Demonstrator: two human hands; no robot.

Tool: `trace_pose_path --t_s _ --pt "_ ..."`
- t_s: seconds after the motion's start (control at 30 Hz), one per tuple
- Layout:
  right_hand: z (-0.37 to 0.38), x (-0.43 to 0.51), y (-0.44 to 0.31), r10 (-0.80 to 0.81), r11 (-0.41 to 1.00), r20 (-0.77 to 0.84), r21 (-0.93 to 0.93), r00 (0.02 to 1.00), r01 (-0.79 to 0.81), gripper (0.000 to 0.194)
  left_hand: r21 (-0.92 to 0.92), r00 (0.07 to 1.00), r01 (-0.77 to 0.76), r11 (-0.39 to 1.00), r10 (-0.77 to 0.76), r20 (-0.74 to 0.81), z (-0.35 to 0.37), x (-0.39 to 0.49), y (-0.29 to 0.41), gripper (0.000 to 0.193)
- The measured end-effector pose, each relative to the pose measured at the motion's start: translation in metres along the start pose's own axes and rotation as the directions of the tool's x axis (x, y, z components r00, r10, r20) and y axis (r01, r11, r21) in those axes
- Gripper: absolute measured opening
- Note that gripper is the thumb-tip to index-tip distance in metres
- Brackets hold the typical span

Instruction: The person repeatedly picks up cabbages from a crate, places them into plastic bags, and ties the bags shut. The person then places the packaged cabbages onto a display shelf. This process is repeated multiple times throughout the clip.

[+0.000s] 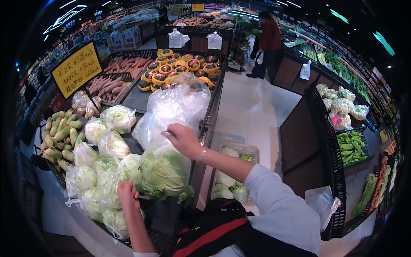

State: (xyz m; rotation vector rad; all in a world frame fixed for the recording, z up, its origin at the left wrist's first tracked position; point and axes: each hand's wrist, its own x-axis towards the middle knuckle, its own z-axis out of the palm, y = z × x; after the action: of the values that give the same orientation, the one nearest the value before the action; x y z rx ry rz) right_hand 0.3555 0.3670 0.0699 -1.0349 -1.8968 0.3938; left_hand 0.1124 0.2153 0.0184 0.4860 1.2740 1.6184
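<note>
A large leafy green cabbage (165, 172) lies partly inside a clear plastic bag, with leaves sticking out at its lower edge. My right hand (183, 139), wearing a thin bracelet, is above the cabbage with its fingers closed on the bag's plastic. My left hand (128, 192) is at the cabbage's lower left, its fingers curled; it seems to pinch the bag's edge, but this is hard to make out. Beyond the cabbage lies a heap of clear plastic bags (178, 106). Several bagged cabbages (114, 144) are piled to the left.
Green radishes (61, 135), sweet potatoes (109, 86) and netted melons (167, 69) share the stand. A yellow handwritten sign (77, 69) rises at left. A crate (257, 154) of cabbages sits on the floor at right. Another stand holds cauliflower (342, 106) and peppers (350, 147). A person (268, 41) stands in the aisle.
</note>
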Motion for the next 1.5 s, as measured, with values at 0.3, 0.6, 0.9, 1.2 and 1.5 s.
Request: trace_pose_path --t_s 0.3,0.6,0.9,1.2,1.5 --pt "-0.076 -0.079 0.044 0.244 0.960 0.432 0.022 0.868 -0.280 0.022 0.313 0.948 0.061 0.948 -0.153 0.278 -0.023 -0.059 -0.038 0.022" --pt "-0.042 0.014 0.022 0.373 0.544 0.467 0.591 0.802 -0.596 0.040 -0.312 0.888 0.459 0.832 -0.417 0.194 0.057 0.002 0.050 0.029" --pt "-0.062 -0.007 0.045 0.364 0.428 0.570 0.600 0.736 -0.676 0.034 0.139 0.903 -0.062 0.988 -0.003 0.429 0.049 -0.003 0.000 0.025" --pt "-0.126 0.092 0.019 0.419 0.125 0.587 0.719 0.693 -0.684 0.020 -0.341 0.863 0.286 0.895 -0.086 0.498 0.113 0.037 0.102 0.037" --pt "-0.125 0.074 0.011 0.230 0.119 0.766 0.590 0.600 -0.799 0.022 -0.204 0.839 0.414 0.887 -0.286 0.463 0.096 0.034 0.131 0.041"
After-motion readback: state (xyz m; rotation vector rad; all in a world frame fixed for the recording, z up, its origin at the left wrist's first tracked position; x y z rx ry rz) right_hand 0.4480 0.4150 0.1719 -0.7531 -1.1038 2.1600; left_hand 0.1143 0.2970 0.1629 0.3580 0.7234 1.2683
